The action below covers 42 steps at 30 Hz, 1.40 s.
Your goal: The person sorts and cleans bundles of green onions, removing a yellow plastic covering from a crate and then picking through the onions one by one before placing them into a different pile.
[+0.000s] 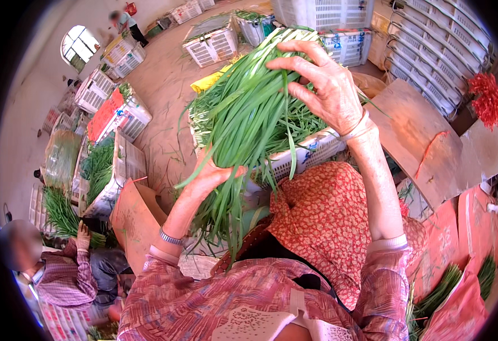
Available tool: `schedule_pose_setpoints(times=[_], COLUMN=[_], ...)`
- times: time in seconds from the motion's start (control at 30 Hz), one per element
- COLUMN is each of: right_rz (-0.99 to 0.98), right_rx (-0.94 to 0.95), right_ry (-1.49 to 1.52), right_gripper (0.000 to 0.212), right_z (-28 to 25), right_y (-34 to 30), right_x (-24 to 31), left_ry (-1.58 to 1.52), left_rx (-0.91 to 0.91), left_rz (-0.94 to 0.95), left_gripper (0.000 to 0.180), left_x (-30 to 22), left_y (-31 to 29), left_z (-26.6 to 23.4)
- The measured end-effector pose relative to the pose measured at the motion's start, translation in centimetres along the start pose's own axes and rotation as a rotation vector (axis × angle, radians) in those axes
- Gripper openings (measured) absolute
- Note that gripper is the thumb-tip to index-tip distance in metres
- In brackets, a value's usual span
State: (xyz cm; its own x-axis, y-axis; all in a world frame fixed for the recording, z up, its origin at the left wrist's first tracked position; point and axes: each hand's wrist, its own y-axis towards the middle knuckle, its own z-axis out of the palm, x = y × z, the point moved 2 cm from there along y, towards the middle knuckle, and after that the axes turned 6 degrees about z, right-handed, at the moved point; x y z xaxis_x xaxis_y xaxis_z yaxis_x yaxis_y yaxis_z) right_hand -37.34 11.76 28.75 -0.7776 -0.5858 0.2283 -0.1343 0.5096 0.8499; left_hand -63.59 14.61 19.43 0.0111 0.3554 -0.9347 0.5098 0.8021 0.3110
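Note:
A large bunch of garlic chives (249,108), long flat green leaves with pale stem ends at the top, is held up over a white crate. My left hand (212,170) is wrapped round its lower leafy part, thumb toward the right. My right hand (325,88) curls over the stem end from the right, fingers bent against the stalks. One loose leaf hangs from beside its thumb. Below the bunch, the white slatted crate (317,149) holds more chives (300,122). Many leaf tips dangle toward my lap.
A red floral cloth (323,221) covers my lap. To the right lean a brown board (413,142) and stacked white crates (430,57), with red ties (487,99) hanging nearby. At left, a co-worker (70,273) sits by crates of greens (98,167). Another person (126,25) stands far back.

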Motion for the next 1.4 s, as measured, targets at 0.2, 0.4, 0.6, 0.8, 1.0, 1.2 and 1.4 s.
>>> schedule_pose_setpoints(times=[0.2,0.4,0.6,0.8,1.0,1.2,1.4], right_rz=[0.183,0.704,0.712,0.493,0.906,0.876,0.823], right_rx=[-0.037,-0.242,-0.4,0.735,0.418,0.316,0.213], right_ry=[0.377,1.468,1.242,-0.36,0.574,0.661,0.676], right_gripper=[0.015,0.022,0.019,0.052,0.104,0.085,0.024], right_z=[0.3,0.8,-8.8,-3.1,-0.4,2.4,-0.6], right_y=[-0.8,-2.3,-5.0,-11.9,-7.3,-6.6,-7.1], right_x=[-1.2,-5.6,-11.3,-9.2,-3.5,-4.1,-7.9], left_ry=[0.25,0.122,0.062,0.028,-0.17,-0.079,-0.076], left_rx=[0.083,0.074,0.087,0.028,0.154,0.183,0.227], left_rz=[0.13,-0.05,-0.175,-0.367,-0.461,-0.364,-0.383], left_gripper=[0.056,0.05,0.051,0.065,0.068,0.063,0.063], left_x=[0.2,4.0,5.4,5.6,5.7,5.0,5.3], left_y=[0.3,0.6,-0.9,-2.7,-1.9,-1.4,-1.1], left_z=[-0.7,-2.0,-4.3,-5.4,-4.2,-2.9,-3.8])
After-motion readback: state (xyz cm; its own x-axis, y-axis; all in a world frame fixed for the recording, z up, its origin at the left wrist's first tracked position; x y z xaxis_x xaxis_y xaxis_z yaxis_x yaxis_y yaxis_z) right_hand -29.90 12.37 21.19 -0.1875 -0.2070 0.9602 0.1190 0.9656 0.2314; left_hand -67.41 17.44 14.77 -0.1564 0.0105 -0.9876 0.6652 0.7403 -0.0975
